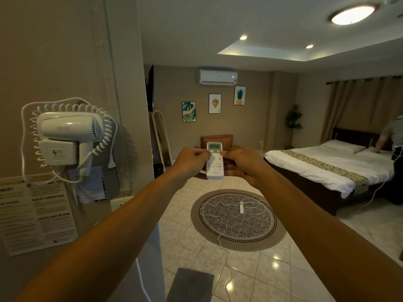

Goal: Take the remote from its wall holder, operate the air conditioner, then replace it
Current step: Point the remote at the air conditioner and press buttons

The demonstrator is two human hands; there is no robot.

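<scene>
hair dryer (67, 136): near left wall, docked in its cradle, coiled cord looped around it. Only holder that shows; the remote's wall holder is not in view.
left hand (189, 162): fingers curled on the remote's left edge, thumb tip on the upper buttons.
remote (214, 161): centre, held out at arm's length between both hands, upright, display on top and facing the person.
step: operating stage, by judgement. Steady with one hand, press with one thumb, top end aimed at the unit, check the display after each press.
air conditioner (218, 77): far wall, high, above three framed prints; small light on its right end.
right hand (247, 165): wrapped around the right edge and back, thumb by the orange button.
rug (235, 219): floor below, white cable and power strip on it.
bed (327, 168): right, another person leaning over its far end.
</scene>
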